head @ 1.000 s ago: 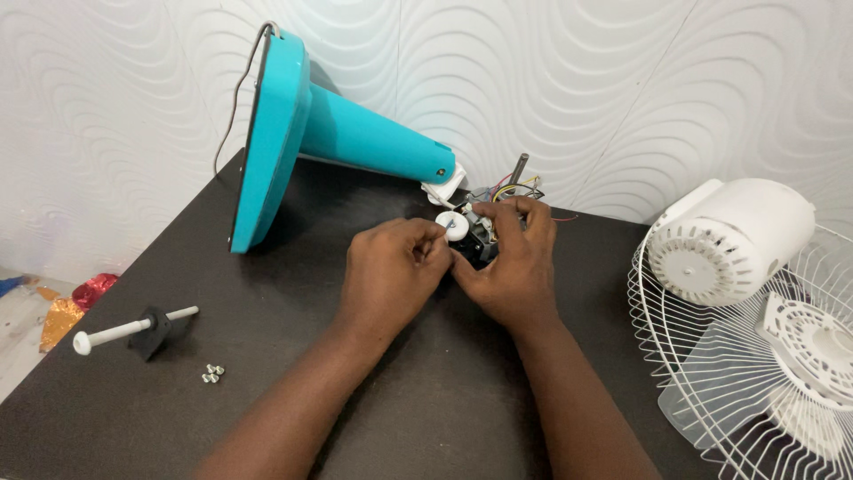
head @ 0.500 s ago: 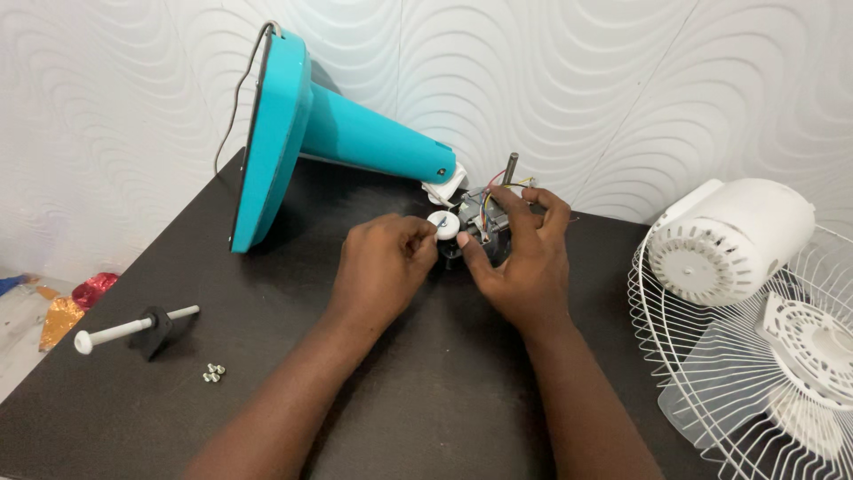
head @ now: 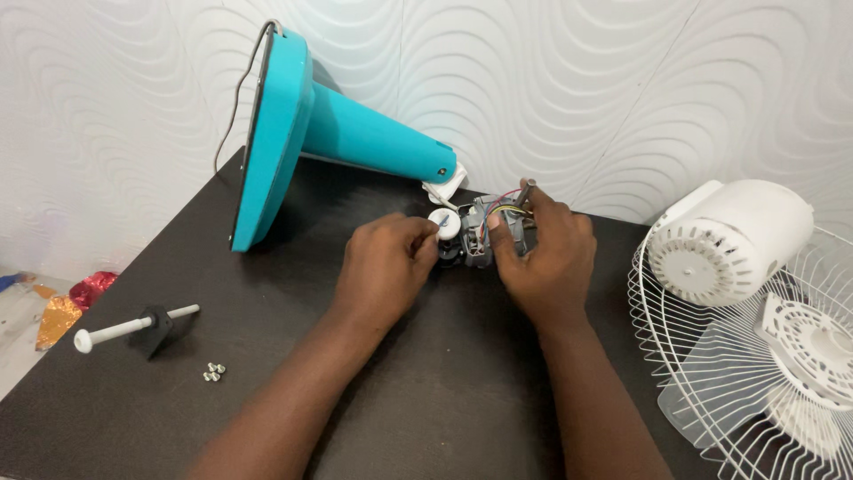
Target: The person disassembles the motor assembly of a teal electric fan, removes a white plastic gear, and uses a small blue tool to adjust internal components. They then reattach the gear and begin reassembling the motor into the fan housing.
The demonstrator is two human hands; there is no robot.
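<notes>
A small grey fan motor point(head: 484, 233) with coloured wires and a metal shaft sits on the dark table point(head: 267, 302), joined to the tip of a turquoise fan stand point(head: 355, 138) lying on its side. My right hand point(head: 542, 258) grips the motor body from the right. My left hand point(head: 386, 267) pinches a white round knob point(head: 444, 222) on the motor's left side.
A white motor cover point(head: 729, 244) and white wire fan grilles point(head: 755, 373) lie at the right. At the left are a white bolt with a black bracket point(head: 133, 327) and small screws point(head: 213, 372). Coloured wrappers point(head: 71, 307) lie past the table's left edge.
My right hand has turned the motor slightly, lifting its shaft upward. My left fingers stay on the white knob.
</notes>
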